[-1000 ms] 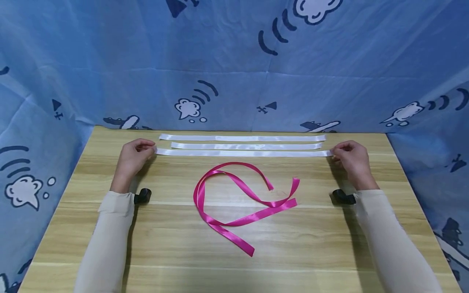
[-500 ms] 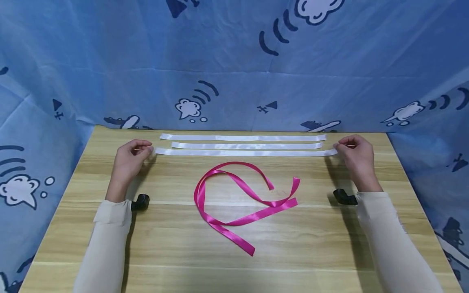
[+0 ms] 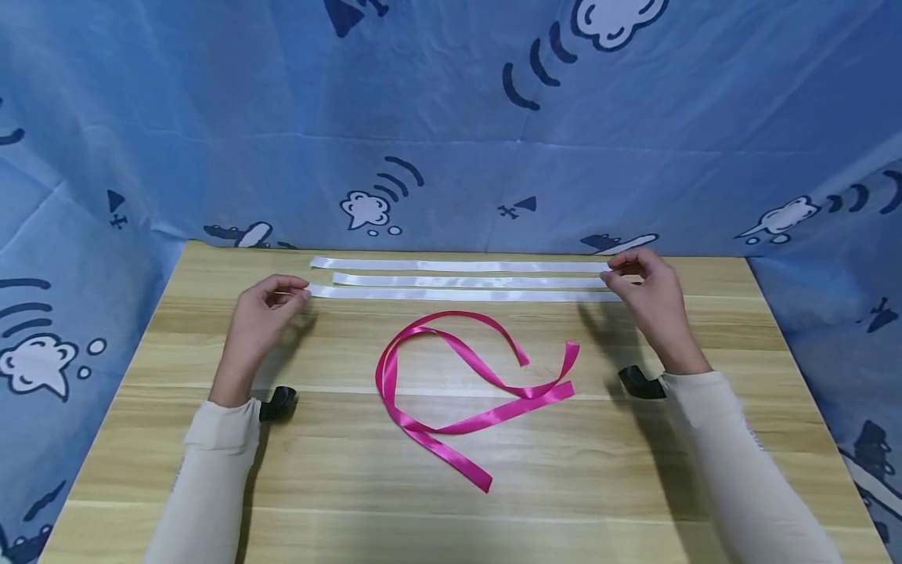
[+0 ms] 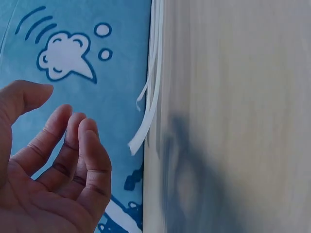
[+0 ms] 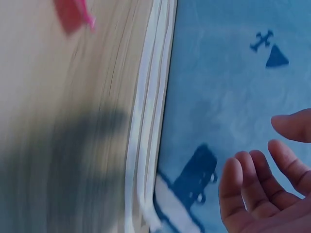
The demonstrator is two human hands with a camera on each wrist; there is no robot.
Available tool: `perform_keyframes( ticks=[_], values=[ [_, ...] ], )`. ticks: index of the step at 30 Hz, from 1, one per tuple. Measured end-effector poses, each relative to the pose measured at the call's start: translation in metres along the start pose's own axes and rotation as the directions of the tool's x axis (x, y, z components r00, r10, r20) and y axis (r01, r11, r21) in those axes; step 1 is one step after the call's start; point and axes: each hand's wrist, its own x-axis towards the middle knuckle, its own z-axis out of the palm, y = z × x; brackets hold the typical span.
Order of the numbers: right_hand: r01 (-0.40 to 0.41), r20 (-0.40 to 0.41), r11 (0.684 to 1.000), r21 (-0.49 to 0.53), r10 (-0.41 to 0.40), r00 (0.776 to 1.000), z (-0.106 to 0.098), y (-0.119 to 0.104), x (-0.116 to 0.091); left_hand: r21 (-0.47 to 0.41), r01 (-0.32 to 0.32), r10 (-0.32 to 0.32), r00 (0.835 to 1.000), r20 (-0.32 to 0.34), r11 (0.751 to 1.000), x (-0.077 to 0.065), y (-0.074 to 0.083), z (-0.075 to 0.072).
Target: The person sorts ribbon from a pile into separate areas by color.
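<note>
Release seems to be what has just happened at the nearest white ribbon [image 3: 458,294]: half a second ago the right hand [image 3: 655,305] was at that strip's right end, and now it has swung inward, toward 9 o'clock, so that in the head view it covers the right ends of all three white strips. In the right wrist view its thumb stands well apart from the bent fingers, with nothing between them, and the strips run past clear of the fingertips. The left hand [image 3: 258,323] has shifted only slightly, toward 3 o'clock, beside the strip's left end; its own wrist view shows a loose curve, a wide gap between thumb and fingers, and nothing held. Taking 12 as the far edge of the table [image 3: 352,501], the hands stand at about 10 and 2, and the nearest white ribbon lies straight between them toward 12, beyond the loosely looped pink ribbon [image 3: 507,411], which has not moved. Farther toward 12, the middle white ribbon [image 3: 465,280] and the farthest white ribbon [image 3: 458,266] lie as they did, before the patterned cloth [image 3: 437,94]. For the work in hand, this suggests that the nearest strip now sits roughly parallel to the others and that its straightening is nearly finished, while the pink lengths remain untouched.
</note>
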Motion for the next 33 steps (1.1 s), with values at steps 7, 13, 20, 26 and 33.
perform_keyframes(
  ticks=[7,13,20,26,33],
  values=[
    [0.086,0.075,0.996,0.031,-0.088,0.993,0.024,-0.016,-0.002,-0.007,0.009,-0.009,0.998,0.056,1.0,-0.005,0.001,0.012],
    [0.079,0.151,0.996,0.036,-0.083,0.985,0.047,-0.028,-0.002,0.007,0.032,-0.033,0.992,0.118,0.999,-0.008,0.006,0.026],
    [0.094,0.258,0.992,0.08,-0.112,0.96,0.07,-0.04,-0.001,-0.008,0.014,-0.013,0.983,0.184,1.0,-0.009,0.007,0.04],
    [0.1,0.348,0.987,0.124,-0.137,0.927,0.088,-0.051,0.001,-0.003,-0.002,0.002,0.973,0.232,1.0,-0.013,0.007,0.054],
    [0.106,0.431,0.986,0.132,-0.153,0.889,0.106,-0.059,0.001,-0.02,-0.02,0.025,0.964,0.265,1.0,-0.02,0.008,0.067]
  ],
)
